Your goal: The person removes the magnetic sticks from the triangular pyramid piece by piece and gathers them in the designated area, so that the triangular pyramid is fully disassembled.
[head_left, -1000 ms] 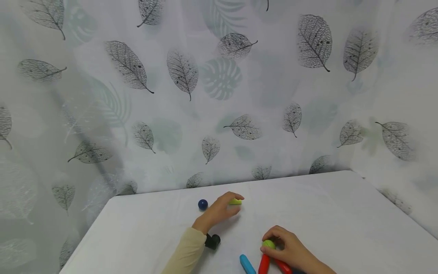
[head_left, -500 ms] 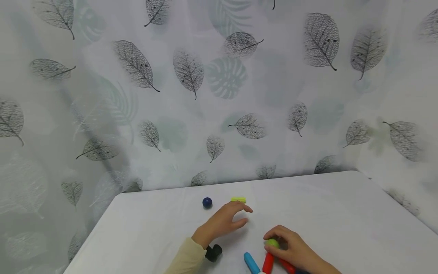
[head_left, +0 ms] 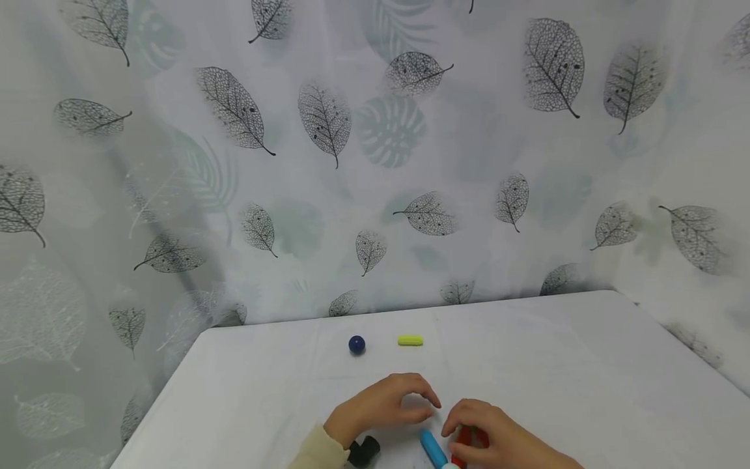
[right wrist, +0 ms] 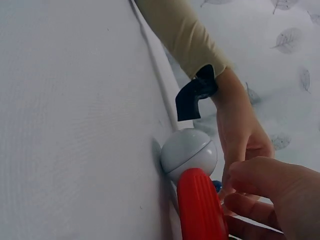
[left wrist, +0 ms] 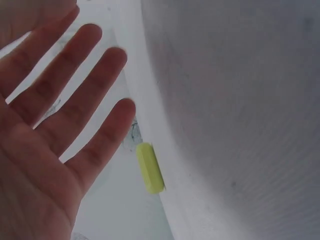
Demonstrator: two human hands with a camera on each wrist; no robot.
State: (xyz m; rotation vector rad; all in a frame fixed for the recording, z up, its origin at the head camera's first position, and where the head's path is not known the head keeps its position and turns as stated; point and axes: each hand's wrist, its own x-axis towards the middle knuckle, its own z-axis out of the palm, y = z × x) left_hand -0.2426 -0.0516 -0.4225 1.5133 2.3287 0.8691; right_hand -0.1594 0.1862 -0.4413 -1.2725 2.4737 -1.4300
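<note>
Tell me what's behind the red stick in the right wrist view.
Behind the red stick, most of a white ball shows, plus a small blue thing. The stick covers part of the ball, which can't be seen.

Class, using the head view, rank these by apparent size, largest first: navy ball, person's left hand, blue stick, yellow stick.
1. Left hand
2. Blue stick
3. Yellow stick and navy ball: too alike to rank; stick wider, ball taller.
</note>
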